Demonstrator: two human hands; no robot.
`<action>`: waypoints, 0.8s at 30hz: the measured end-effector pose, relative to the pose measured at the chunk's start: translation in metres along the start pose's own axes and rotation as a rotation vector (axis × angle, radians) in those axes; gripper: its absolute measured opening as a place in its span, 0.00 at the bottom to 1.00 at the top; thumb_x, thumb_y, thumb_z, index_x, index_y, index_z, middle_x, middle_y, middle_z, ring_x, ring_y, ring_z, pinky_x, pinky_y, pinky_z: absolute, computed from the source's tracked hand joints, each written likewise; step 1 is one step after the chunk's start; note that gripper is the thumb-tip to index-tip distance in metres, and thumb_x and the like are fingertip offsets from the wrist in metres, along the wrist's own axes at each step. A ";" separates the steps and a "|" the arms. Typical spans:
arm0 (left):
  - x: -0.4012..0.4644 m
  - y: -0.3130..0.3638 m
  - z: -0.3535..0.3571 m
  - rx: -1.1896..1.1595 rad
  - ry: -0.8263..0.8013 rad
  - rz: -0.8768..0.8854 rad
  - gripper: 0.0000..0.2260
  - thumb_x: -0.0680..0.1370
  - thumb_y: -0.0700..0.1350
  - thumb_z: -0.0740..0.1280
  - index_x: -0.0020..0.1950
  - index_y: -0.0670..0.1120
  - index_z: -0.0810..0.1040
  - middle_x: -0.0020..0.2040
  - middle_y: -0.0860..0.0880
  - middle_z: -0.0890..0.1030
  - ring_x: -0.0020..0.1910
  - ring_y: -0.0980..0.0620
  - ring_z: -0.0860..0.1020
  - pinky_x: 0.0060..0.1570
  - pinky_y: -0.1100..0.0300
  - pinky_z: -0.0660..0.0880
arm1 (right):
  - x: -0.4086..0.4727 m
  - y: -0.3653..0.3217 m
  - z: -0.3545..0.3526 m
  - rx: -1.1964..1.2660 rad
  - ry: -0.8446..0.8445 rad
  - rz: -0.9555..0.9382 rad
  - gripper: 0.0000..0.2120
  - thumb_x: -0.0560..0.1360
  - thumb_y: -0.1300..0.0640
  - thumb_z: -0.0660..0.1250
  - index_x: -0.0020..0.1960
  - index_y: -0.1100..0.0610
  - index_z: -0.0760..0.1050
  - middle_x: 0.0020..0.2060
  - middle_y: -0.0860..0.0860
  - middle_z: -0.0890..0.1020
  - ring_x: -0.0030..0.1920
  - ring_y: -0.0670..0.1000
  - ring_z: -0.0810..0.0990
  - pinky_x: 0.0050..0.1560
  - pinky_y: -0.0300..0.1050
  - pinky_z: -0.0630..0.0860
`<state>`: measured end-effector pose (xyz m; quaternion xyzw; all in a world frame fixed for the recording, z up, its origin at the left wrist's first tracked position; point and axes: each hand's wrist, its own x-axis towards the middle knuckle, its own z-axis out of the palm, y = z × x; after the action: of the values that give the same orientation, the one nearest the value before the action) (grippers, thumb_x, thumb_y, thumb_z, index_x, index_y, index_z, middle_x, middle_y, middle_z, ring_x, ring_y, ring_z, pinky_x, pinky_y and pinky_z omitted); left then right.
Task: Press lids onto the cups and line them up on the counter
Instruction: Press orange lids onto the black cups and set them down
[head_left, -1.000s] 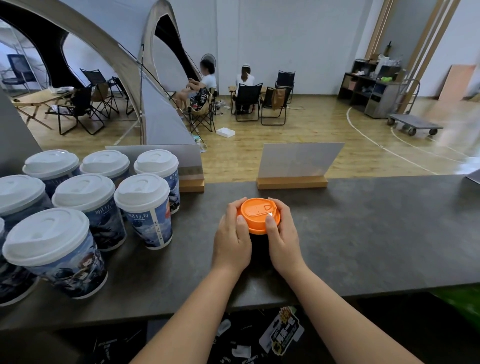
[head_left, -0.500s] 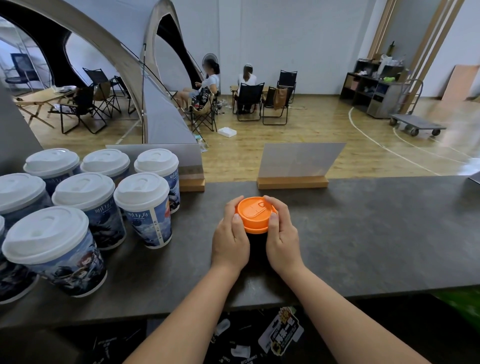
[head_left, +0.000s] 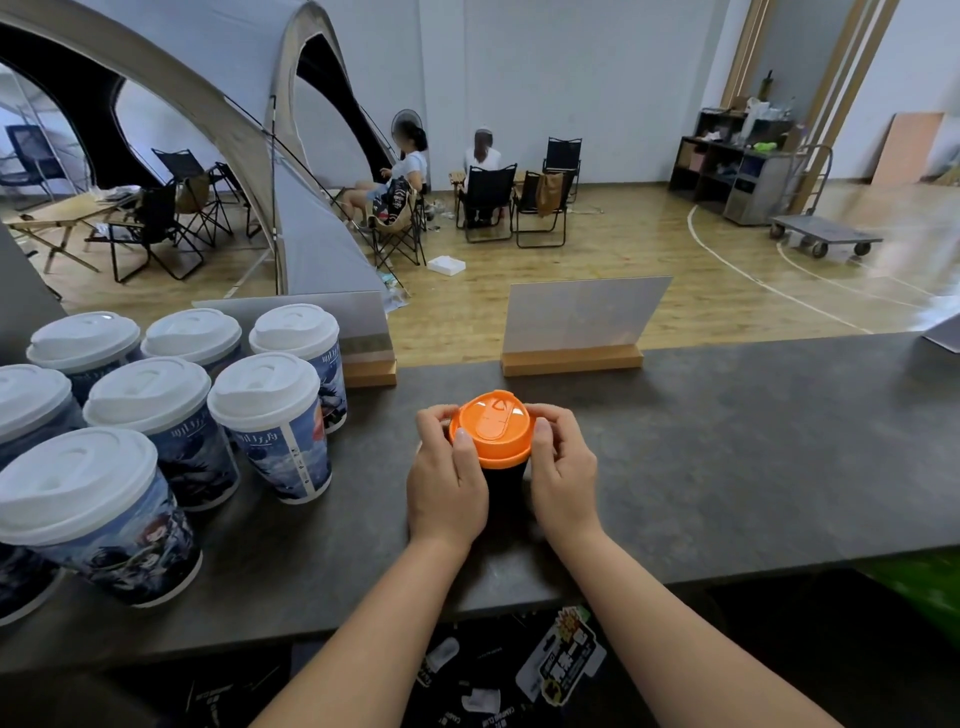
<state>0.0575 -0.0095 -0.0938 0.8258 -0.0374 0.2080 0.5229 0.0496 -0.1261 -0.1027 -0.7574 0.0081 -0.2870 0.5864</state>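
Observation:
A black cup (head_left: 503, 486) with an orange lid (head_left: 491, 428) stands upright in the middle of the dark counter (head_left: 727, 457). My left hand (head_left: 445, 480) grips the cup's left side with its thumb on the lid's rim. My right hand (head_left: 563, 475) grips the right side, thumb also on the rim. Most of the cup's body is hidden between my hands. Several blue printed cups with white lids (head_left: 270, 421) stand grouped at the left of the counter.
Two clear sign holders on wooden bases (head_left: 571, 358) stand along the counter's far edge. Beyond it lie a wooden floor, a grey tent (head_left: 218, 104), folding chairs and two seated people. Bare counter extends to the right of the black cup.
My hands and the cup have stayed in place. My thumbs have shifted along the orange lid's rim, and the lid looks slightly more tilted toward me.

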 end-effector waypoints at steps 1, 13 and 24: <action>0.000 0.001 0.000 0.008 -0.022 0.015 0.19 0.77 0.59 0.45 0.60 0.52 0.66 0.52 0.47 0.79 0.47 0.48 0.78 0.39 0.60 0.67 | 0.000 0.000 0.000 0.004 -0.001 0.011 0.14 0.80 0.47 0.53 0.58 0.47 0.74 0.48 0.39 0.81 0.49 0.38 0.80 0.47 0.34 0.74; 0.002 0.003 0.000 0.078 -0.050 0.059 0.29 0.78 0.59 0.41 0.71 0.54 0.71 0.58 0.48 0.82 0.51 0.49 0.80 0.49 0.58 0.77 | 0.002 0.000 0.001 -0.089 -0.139 -0.031 0.27 0.77 0.39 0.44 0.67 0.46 0.70 0.54 0.40 0.78 0.52 0.32 0.76 0.51 0.27 0.72; 0.002 -0.001 -0.001 0.047 -0.066 0.094 0.30 0.77 0.59 0.40 0.70 0.53 0.70 0.58 0.47 0.82 0.51 0.47 0.80 0.45 0.62 0.69 | 0.004 0.002 0.006 -0.100 -0.104 -0.044 0.16 0.79 0.42 0.47 0.61 0.35 0.69 0.53 0.30 0.77 0.55 0.37 0.78 0.54 0.34 0.75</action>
<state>0.0594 -0.0080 -0.0930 0.8416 -0.0883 0.2060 0.4914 0.0564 -0.1232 -0.1038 -0.7995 -0.0248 -0.2596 0.5411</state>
